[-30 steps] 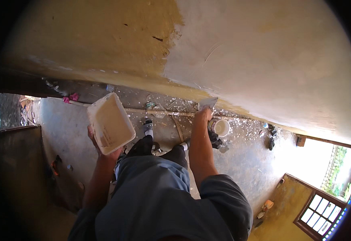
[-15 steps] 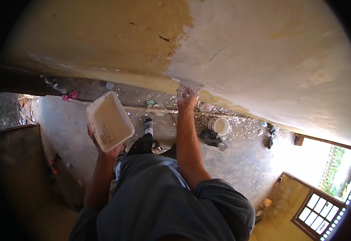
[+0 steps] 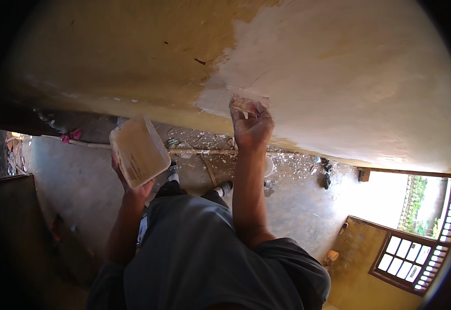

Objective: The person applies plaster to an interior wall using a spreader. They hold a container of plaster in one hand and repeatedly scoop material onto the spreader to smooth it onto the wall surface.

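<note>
My left hand (image 3: pixel 138 191) grips an off-white rectangular plastic tray (image 3: pixel 139 151) with beige residue inside, tilted, at centre left. My right hand (image 3: pixel 252 126), smudged pale, is closed on a thin wide scraper (image 3: pixel 248 94), whose blade lies at the wall surface. Around the blade the wall carries a pale coating (image 3: pixel 334 77); to the left it is bare mustard yellow (image 3: pixel 137 51), with dark marks and a ragged boundary between the two. Whether the blade presses flat on the wall I cannot tell exactly.
White flakes and rubble (image 3: pixel 210 137) lie along the wall's foot with a long pole (image 3: pixel 99 145). A bucket (image 3: pixel 268 166) is partly behind my right arm. Dark items (image 3: pixel 327 180) and pink cloth (image 3: pixel 74 135) lie nearby. A bright doorway and barred window (image 3: pixel 401 258) are at right.
My right hand has moved left from above the bucket, then up along the wall with the scraper. The tray has stayed in my left hand, nearly in place.
</note>
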The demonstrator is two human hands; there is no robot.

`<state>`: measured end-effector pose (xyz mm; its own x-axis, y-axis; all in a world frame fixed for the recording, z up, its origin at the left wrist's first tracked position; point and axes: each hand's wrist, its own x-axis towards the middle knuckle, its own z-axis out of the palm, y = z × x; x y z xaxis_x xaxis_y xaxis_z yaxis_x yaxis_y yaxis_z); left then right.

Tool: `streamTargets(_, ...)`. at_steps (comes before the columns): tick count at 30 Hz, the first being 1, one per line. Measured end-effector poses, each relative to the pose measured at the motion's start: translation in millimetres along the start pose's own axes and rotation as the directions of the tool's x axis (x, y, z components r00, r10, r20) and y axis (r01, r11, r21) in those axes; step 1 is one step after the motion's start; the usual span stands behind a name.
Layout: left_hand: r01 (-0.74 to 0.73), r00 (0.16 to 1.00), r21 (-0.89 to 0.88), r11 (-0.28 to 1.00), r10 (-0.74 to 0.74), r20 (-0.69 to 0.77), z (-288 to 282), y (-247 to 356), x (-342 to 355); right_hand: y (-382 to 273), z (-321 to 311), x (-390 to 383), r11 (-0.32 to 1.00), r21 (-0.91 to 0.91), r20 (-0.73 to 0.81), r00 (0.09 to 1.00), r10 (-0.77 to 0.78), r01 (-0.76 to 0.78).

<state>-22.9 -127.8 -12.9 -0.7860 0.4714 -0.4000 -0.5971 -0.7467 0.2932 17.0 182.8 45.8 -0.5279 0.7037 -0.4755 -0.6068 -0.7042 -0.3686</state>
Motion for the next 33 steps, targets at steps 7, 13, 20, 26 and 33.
streamTargets(7, 0.006, 0.997, -0.037, 0.999, -0.003, 0.076, 21, -9, 8, -65, 81, -69, 0.993, 0.107, 0.487, 0.873, -0.011, -0.047)
streamTargets(13, 0.044, 0.98, -0.064, 0.997, -0.031, 0.195, 13, -10, 16, -95, 114, -112, 0.976, 0.104, 0.5, 0.839, -0.217, 0.19)
streamTargets(20, -0.019, 0.996, -0.027, 0.999, 0.021, 0.087, 0, -1, 6, 25, -92, -21, 0.971, -0.238, 0.027, 1.0, -0.012, 0.018)
streamTargets(26, -0.06, 0.998, 0.125, 0.99, 0.063, -0.019, 0, 16, -5, 145, -257, 118, 0.971, -0.026, -0.475, 0.858, 0.196, -0.236)
streamTargets(33, -0.119, 0.984, 0.223, 0.967, 0.145, -0.106, -9, 30, -21, 158, -202, 161, 0.985, 0.091, -0.317, 0.933, 0.17, -0.148)
